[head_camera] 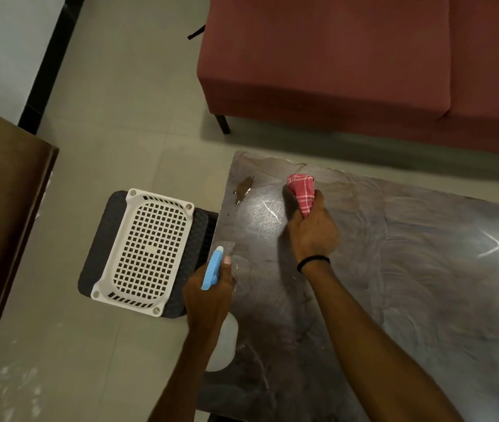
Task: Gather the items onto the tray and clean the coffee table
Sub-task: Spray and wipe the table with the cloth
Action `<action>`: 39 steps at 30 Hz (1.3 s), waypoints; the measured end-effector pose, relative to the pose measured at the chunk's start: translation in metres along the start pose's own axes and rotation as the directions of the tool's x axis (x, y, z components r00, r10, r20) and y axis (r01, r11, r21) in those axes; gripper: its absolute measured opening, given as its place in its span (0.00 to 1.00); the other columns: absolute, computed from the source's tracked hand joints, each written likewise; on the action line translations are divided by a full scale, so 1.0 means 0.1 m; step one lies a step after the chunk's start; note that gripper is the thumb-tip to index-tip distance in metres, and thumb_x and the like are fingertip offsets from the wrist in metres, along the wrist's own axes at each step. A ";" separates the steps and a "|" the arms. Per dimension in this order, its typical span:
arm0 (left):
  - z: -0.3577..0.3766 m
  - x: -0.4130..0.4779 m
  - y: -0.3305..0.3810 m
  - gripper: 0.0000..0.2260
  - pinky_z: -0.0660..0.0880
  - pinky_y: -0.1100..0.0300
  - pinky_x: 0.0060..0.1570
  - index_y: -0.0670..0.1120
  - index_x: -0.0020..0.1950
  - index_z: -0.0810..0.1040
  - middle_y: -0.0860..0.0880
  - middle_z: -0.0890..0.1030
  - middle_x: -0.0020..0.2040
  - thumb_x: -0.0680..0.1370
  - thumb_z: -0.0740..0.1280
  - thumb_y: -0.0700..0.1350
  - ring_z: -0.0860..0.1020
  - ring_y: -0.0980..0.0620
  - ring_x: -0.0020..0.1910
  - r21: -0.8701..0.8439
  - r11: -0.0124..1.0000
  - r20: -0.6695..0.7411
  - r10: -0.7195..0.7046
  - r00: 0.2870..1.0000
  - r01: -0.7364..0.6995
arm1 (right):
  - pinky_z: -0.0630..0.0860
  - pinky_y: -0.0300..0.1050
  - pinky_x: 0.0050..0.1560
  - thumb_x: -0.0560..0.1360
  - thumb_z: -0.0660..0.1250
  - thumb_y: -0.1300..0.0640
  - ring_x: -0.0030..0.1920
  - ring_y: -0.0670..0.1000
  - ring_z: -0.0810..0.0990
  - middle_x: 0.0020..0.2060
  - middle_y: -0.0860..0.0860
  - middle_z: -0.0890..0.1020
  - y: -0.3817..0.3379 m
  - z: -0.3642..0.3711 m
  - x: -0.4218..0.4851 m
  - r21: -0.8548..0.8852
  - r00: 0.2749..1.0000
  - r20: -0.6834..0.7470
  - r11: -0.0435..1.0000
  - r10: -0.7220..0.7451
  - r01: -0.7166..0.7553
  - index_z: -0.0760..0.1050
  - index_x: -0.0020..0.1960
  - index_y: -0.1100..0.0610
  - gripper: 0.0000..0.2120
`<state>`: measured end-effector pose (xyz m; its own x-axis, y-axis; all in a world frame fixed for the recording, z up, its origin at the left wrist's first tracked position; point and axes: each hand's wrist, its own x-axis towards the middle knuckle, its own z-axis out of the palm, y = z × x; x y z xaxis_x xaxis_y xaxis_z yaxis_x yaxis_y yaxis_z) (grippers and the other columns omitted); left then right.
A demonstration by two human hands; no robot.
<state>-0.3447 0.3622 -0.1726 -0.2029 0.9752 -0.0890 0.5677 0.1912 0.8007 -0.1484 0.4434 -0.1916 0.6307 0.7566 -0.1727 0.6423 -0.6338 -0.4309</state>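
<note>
**A:** How will the cloth handle?

**B:** Soft and light, I'd judge. It is limp fabric that bunches to any shape, so it is best taken as a wad in the fist. That is how the right hand has it, fingers curled round the near end and the far end pressed to the coffee table.

**A:** And its look?

**B:** Red with a thin white check, folded into a blunt wedge. It sits near the table's far left corner, just right of a brown spill and not touching it.

**A:** The other hand?

**B:** The left hand grips a spray bottle by the neck, at the table's left edge. It has a blue trigger head and a pale, translucent body. Probably light plastic, slippery if wet, so the neck is the safe hold.

**A:** The tabletop itself?

**B:** Dark, glossy and hard, streaked with swirling smears. A wet wipe should glide on it.

**A:** Beyond the table?

**B:** To the left, a white perforated tray rests on a dark stool on the floor, with nothing visible on it. A maroon sofa stands on the far side, and brown wooden furniture at the far left.
</note>
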 end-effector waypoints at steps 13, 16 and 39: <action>-0.04 0.27 -0.32 0.15 0.71 0.74 0.29 0.53 0.33 0.72 0.60 0.70 0.25 0.74 0.75 0.47 0.76 0.64 0.28 -0.149 0.987 0.023 -0.056 0.998 0.059 | 0.50 0.68 0.78 0.82 0.56 0.43 0.80 0.66 0.51 0.80 0.62 0.54 -0.88 1.02 0.12 -0.158 0.827 0.386 0.854 -0.409 0.496 0.52 0.81 0.56 0.33; -0.07 0.35 -0.39 0.16 0.67 0.80 0.32 0.49 0.33 0.71 0.61 0.67 0.27 0.69 0.78 0.40 0.75 0.71 0.32 -0.070 0.993 0.044 0.094 0.995 -0.091 | 0.43 0.74 0.73 0.78 0.46 0.29 0.80 0.67 0.42 0.81 0.60 0.46 -0.81 1.20 -0.12 -0.211 0.823 0.421 0.841 -0.382 0.498 0.45 0.82 0.48 0.38; -0.01 0.58 -0.35 0.16 0.68 0.79 0.31 0.50 0.36 0.68 0.62 0.66 0.28 0.72 0.76 0.46 0.76 0.67 0.31 -0.027 0.993 0.052 0.118 0.992 -0.117 | 0.42 0.64 0.79 0.84 0.44 0.40 0.81 0.61 0.45 0.81 0.59 0.50 -0.50 1.17 0.34 -0.238 0.954 0.166 0.928 -0.251 0.285 0.46 0.82 0.48 0.29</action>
<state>-0.3772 0.4123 -0.2056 -0.0928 0.9954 -0.0240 0.5658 0.0726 0.8214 -0.2095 0.5197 -0.2795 0.3684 0.9071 -0.2034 0.8800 -0.4109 -0.2384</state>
